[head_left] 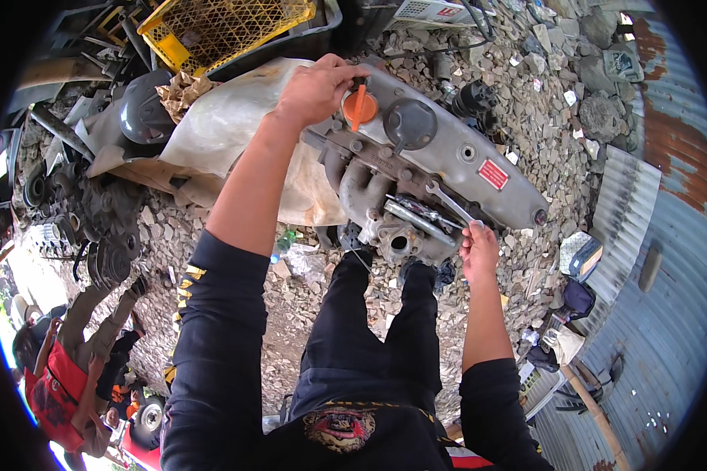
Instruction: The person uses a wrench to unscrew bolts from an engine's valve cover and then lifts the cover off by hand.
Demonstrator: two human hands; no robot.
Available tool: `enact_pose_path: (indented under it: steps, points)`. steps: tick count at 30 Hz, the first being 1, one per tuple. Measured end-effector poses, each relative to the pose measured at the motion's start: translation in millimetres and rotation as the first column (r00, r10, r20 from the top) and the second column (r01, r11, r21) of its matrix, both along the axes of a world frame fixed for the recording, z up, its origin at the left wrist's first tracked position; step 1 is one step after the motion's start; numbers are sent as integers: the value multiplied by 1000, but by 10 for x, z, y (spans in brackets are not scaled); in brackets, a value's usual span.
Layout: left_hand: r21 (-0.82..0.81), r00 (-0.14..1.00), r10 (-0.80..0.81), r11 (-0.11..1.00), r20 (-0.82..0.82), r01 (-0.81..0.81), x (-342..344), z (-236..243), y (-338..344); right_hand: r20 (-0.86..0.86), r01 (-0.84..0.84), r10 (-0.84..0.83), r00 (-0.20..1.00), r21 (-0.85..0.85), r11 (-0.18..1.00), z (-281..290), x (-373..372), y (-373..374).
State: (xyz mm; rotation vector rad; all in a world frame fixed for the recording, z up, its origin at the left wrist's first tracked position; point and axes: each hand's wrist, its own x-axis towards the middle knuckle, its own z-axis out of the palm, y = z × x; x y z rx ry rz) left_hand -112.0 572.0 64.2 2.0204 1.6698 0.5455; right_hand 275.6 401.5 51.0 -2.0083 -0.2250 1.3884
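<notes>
My left hand (314,90) grips the upper left end of a grey engine valve cover (507,192), beside an orange filler cap (360,106) and a round dark fitting (408,124). A manifold (353,188) with curved pipes and bolts runs along the cover's lower side. My right hand (477,251) holds a silver combination wrench (452,200), its far end at a bolt on the manifold. Loose metal tools (416,220) lie on the manifold below the wrench. The fingertips of my left hand are partly hidden at the cover.
A pale sheet (243,102) lies left of the engine, near a yellow crate (212,39) and dark metal parts (110,259). Gravel (542,86) covers the ground. Corrugated metal sheets (668,235) stand at right. Other people (63,385) are at the lower left.
</notes>
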Motion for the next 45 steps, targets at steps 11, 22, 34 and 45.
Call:
enact_pose_path:
  steps: [11, 22, 34, 45]
  points:
    - [59, 999, 0, 998, 44, -3, -35, -44, -16, -12, -36, 36, 999, 14, 999, -29, 29, 25]
    - [53, 1000, -14, 999, 13, 14, -21, 3, -8, -7, -37, 38, 999, 35, 999, -61, 45, 16]
    - [18, 996, 34, 999, -81, -33, 3, 39, -22, 4, -65, 65, 998, 14, 998, -39, 43, 32]
    - [-16, 996, 61, 998, -72, -62, 42, 86, -74, 7, -125, 125, 992, 26, 992, -75, 81, 5]
